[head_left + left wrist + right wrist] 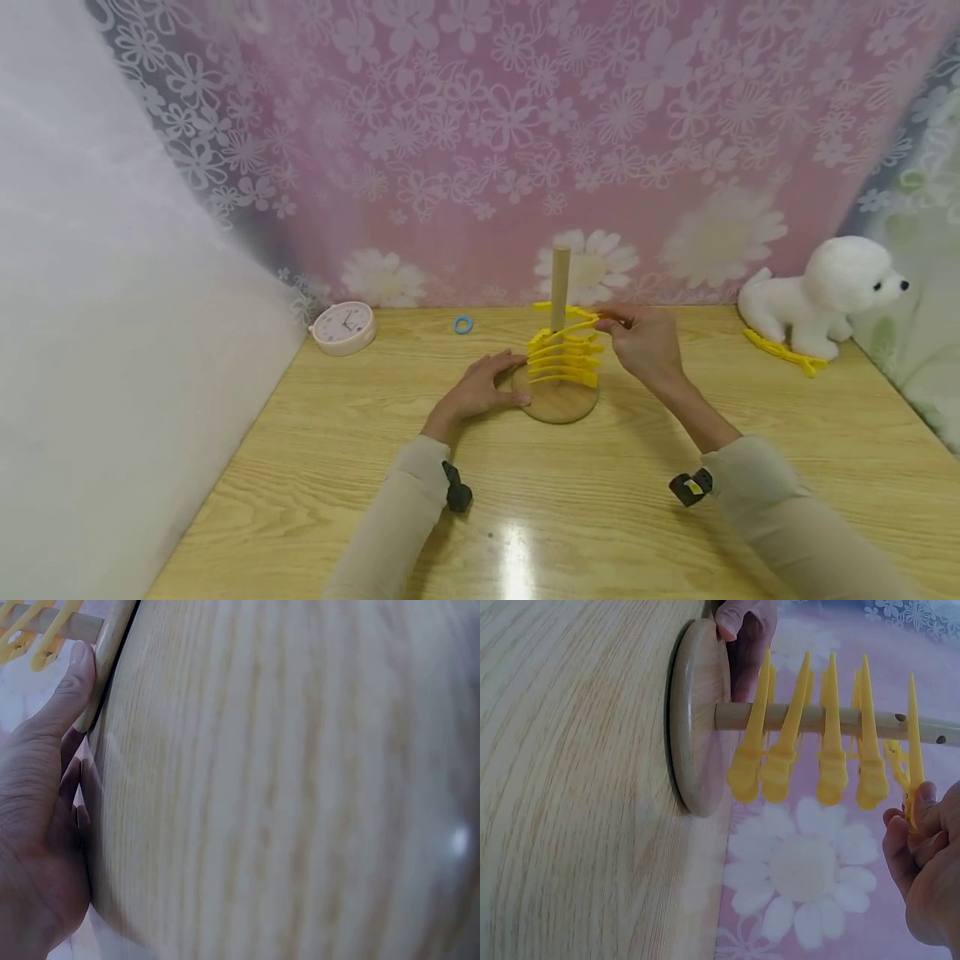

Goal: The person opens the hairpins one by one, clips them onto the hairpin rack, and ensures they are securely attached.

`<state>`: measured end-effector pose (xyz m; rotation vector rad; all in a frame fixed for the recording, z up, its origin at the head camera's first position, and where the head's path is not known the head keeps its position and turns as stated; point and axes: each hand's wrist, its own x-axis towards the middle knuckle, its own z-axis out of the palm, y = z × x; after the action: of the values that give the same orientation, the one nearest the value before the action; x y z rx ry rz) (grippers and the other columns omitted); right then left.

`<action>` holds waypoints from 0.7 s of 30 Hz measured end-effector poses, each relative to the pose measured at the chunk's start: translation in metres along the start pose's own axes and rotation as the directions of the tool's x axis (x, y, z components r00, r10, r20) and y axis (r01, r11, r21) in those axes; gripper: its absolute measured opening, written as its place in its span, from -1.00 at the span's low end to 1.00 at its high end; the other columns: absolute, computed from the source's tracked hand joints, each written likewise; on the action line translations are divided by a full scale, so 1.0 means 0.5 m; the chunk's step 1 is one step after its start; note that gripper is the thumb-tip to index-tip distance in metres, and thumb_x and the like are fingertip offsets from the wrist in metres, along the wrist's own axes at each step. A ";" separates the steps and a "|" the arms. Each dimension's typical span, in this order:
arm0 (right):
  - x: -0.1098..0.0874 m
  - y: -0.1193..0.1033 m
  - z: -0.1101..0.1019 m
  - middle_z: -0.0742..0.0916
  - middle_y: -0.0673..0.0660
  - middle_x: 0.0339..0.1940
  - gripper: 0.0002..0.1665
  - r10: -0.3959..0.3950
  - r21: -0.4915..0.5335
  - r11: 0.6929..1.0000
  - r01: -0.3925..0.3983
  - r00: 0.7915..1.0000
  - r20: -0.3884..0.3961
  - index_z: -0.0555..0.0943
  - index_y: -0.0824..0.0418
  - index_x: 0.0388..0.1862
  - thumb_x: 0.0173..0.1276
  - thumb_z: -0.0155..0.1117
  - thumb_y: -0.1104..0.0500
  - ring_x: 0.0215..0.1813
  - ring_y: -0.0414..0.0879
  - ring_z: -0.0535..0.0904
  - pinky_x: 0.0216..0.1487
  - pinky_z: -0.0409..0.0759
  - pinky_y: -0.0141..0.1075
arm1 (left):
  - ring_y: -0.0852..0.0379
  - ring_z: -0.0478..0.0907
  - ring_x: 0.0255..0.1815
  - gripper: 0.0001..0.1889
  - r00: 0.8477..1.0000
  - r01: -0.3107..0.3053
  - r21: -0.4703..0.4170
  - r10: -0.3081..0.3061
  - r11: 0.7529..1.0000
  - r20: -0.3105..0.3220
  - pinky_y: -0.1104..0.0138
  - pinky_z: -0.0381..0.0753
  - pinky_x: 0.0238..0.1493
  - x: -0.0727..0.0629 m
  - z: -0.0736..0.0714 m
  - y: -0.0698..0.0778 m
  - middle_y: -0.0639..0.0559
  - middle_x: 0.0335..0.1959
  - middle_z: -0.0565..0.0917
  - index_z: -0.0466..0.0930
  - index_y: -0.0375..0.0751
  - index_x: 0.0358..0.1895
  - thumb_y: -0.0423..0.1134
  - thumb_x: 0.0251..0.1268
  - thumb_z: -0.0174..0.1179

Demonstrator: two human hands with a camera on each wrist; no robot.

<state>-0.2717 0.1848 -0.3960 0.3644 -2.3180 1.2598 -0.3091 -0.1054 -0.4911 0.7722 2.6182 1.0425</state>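
Note:
A wooden stand has a round base [558, 408] and an upright post [560, 275] with holes near its top. Several curved yellow plastic pieces [832, 769] sit one above another along the post, with small gaps between them. My right hand [647, 343] pinches the end of the topmost yellow piece [913, 727] between thumb and fingers; that piece lies across the post, apart from those below. At the base's left edge, my left hand [480, 387] holds the rim, its thumb on the wood and its fingers around the side, partly hidden.
A pink clock [343, 328] lies at the table's back left, with a blue ring [462, 325] between it and the stand. To the far right sits a white plush dog [825, 292], another yellow piece [783, 352] at its feet. A floral curtain [480, 150] hangs behind the table.

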 end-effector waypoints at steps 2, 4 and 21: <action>-0.001 -0.004 0.004 0.83 0.34 -0.18 -0.62 0.009 0.000 1.000 -0.009 1.000 0.013 0.81 0.31 0.01 0.37 0.16 0.51 -0.73 -0.28 0.55 -0.82 0.02 -0.42 | 0.04 -0.08 0.73 -0.16 1.000 -0.003 0.002 0.003 1.000 -0.004 0.10 -0.25 0.70 0.001 0.000 0.000 0.09 0.67 0.20 0.30 0.15 0.61 0.14 0.30 0.43; -0.002 -0.008 0.008 0.84 0.33 -0.17 -0.60 0.005 -0.011 1.000 -0.004 1.000 0.025 0.82 0.29 0.00 0.37 0.14 0.51 -0.75 -0.30 0.52 -0.82 0.03 -0.42 | 0.07 -0.07 0.72 -0.17 1.000 -0.008 0.003 0.008 1.000 -0.005 0.12 -0.25 0.70 0.002 0.001 -0.001 0.09 0.67 0.21 0.31 0.15 0.60 0.14 0.30 0.44; -0.004 -0.016 0.004 0.85 0.26 -0.19 -0.75 -0.095 -0.168 0.980 0.105 0.993 0.062 0.82 0.27 -0.06 0.42 0.28 0.40 -0.80 -0.23 0.01 -0.75 -0.04 -0.42 | 0.04 -0.06 0.72 -0.18 1.000 -0.024 0.001 0.024 1.000 -0.007 0.09 -0.25 0.70 0.002 0.003 -0.005 0.06 0.66 0.21 0.31 0.12 0.60 0.15 0.32 0.42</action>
<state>-0.2670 0.1788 -0.3922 0.4546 -2.4001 1.0057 -0.3103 -0.1055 -0.4937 0.8033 2.6213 1.0526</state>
